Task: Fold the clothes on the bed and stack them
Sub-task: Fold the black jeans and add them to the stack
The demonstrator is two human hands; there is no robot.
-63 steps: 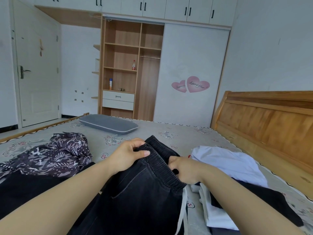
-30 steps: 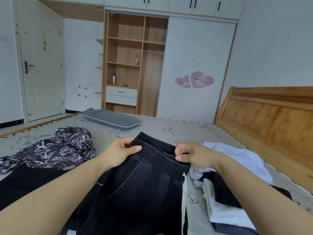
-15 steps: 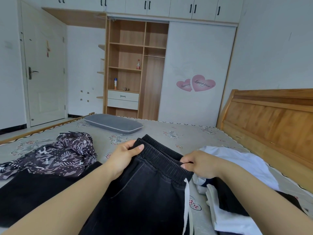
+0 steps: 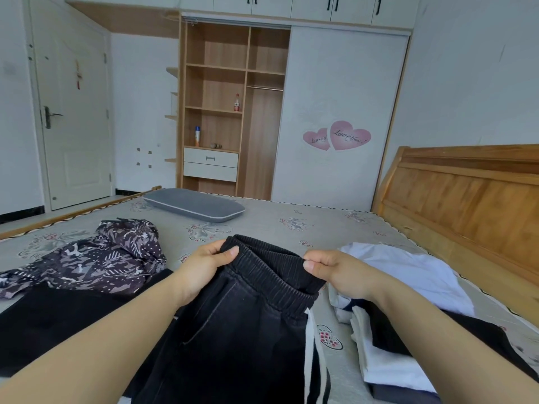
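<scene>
Black trousers with an elastic waistband hang in front of me over the bed. My left hand pinches the left end of the waistband, thumb on top. My right hand pinches the right end. A patterned dark garment lies crumpled on the left, with black cloth beneath it. A white garment and a heap of white and dark clothes lie on the right.
A grey pillow lies at the far side of the mattress. The wooden headboard runs along the right. An open wardrobe and a white door stand behind the bed.
Both hands have raised the waistband and drawn it out between them. My right hand shifted from under the band to pinching its right end.
</scene>
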